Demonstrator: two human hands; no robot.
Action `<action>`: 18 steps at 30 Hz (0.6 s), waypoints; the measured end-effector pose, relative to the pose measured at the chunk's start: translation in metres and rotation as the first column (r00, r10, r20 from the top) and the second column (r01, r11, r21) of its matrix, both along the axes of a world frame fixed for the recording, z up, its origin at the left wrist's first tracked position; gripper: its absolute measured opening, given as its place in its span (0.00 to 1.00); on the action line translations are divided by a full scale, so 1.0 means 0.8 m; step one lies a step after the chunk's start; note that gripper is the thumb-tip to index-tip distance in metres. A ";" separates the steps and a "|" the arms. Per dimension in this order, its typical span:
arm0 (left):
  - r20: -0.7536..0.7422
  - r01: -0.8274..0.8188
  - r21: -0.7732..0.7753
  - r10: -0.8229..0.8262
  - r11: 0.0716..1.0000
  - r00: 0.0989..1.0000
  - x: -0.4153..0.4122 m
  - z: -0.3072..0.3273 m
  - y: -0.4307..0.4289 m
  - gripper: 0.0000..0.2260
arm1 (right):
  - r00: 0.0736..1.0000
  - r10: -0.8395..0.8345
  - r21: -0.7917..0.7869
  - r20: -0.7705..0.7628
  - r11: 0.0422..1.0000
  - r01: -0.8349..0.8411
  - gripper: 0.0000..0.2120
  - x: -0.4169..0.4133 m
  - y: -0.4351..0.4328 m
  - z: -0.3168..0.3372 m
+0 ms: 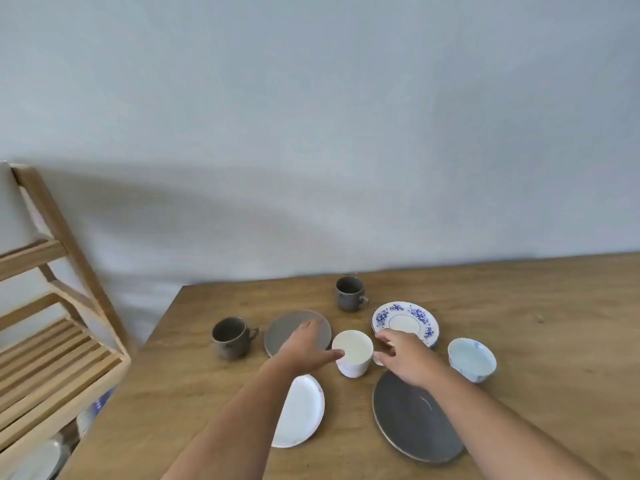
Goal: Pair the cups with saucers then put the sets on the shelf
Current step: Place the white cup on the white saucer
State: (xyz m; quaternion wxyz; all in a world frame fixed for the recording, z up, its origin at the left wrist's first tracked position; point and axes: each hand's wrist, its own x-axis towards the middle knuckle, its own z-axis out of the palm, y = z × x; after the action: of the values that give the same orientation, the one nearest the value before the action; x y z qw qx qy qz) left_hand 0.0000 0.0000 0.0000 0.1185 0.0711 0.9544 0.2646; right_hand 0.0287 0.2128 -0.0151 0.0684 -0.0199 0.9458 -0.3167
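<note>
A white cup (352, 353) stands mid-table between my hands. My left hand (306, 346) lies over a grey saucer (287, 329), fingers apart, its thumb touching the cup's left rim. My right hand (407, 355) is by the cup's handle, fingers spread; whether it grips the handle I cannot tell. A white saucer (301, 412) lies under my left forearm, a large grey saucer (412, 422) under my right. Two grey cups (230, 337) (350, 293) stand behind. A blue-flowered saucer (405, 322) and a blue-white cup (471, 358) sit right.
A wooden slatted shelf (59, 362) stands left of the wooden table (554, 323), with some crockery on its lower level (38, 459). A plain wall runs behind the table. The table's left edge (156, 330) runs next to the shelf.
</note>
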 end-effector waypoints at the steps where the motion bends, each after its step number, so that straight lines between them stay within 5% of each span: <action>1: 0.037 0.017 0.023 -0.018 1.000 0.999 0.000 -0.007 0.003 0.40 | 1.000 -0.024 -0.021 -0.010 0.999 0.024 0.21 0.000 0.001 -0.007; 9: 0.181 -0.065 0.321 0.006 0.945 0.984 -0.003 -0.044 0.016 0.37 | 0.990 -0.143 -0.139 -0.011 0.980 0.140 0.01 0.011 0.000 -0.024; 18: 0.071 -0.100 0.511 0.074 0.854 0.995 0.011 -0.025 -0.014 0.32 | 0.978 -0.116 -0.266 -0.172 0.962 0.067 0.06 0.009 -0.022 -0.005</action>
State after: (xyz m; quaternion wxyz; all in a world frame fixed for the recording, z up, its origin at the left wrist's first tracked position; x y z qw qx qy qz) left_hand 0.0089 -0.0113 -0.0202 0.1063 0.0507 0.8484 0.5161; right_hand 0.0360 0.1948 -0.0192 -0.0384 -0.0141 0.8986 -0.4369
